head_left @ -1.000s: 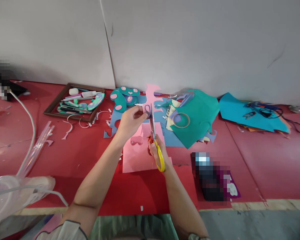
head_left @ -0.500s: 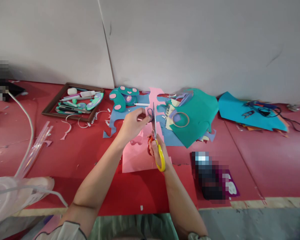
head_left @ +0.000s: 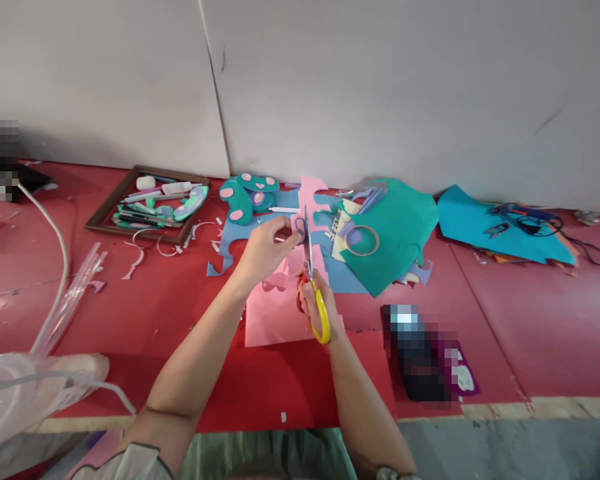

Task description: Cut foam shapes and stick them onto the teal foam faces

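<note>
Left hand [head_left: 273, 247]: closed in a pinch — thumb and fingers grip the notched pink strip [head_left: 311, 193]; a small purple loop-shaped form shows at the fingertips, too small for us to make out.
Right hand [head_left: 323, 300]: wrapped around the scissors [head_left: 321, 317], yellow loop toward the wrist, red loop by the fingers.
Blades: pointing to the far edge, just beside the left fingertips and over the pink strip; we cannot tell whether they bite into it.
Pink strip: held above the middle of the worktop [head_left: 180, 320], its free end toward the far edge.
Below the hands: we see a pink sheet [head_left: 280, 327] lying between the middle and the near edge, partly over a blue sheet [head_left: 350, 277].
Far edge, middle: teal pieces with pink spots [head_left: 236, 203]; near them we note a white pen [head_left: 283, 210].
Far edge, left: a brown frame [head_left: 109, 198] set askew, pens and cut pieces inside.
Right of the hands: a teal sheet [head_left: 400, 223] with a ring [head_left: 362, 255] on it.
Far right corner: a bright blue sheet [head_left: 473, 227], dark cable [head_left: 530, 227] on top.
Left edge: clear tubes [head_left: 73, 297] lying aslant.
</note>
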Demonstrator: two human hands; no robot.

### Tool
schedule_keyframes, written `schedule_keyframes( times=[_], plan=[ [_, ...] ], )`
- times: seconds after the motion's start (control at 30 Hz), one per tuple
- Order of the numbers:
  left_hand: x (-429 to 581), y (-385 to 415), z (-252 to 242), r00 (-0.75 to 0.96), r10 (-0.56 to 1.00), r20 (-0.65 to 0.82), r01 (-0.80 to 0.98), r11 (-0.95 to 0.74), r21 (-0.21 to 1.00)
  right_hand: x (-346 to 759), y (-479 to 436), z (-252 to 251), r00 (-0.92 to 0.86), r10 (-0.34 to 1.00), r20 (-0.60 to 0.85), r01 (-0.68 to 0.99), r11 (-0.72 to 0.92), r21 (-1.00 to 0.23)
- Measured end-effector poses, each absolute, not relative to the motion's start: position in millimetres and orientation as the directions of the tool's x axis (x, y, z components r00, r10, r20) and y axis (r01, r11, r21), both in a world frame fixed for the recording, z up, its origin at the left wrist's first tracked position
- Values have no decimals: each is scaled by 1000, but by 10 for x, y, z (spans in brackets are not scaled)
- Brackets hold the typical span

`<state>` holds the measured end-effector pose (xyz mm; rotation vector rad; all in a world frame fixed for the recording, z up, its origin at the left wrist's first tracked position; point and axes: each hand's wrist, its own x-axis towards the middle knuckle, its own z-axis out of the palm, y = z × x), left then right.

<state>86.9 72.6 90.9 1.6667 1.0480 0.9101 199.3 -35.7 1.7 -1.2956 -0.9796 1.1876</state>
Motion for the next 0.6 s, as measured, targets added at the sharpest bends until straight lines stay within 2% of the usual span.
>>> schedule_keyframes(
  times=[0.6],
  plan=[
    [861, 718, 935, 347, 933, 97, 217, -181, 959, 1982, -362, 31, 173, 979, -112, -106, -95, -990]
  ],
)
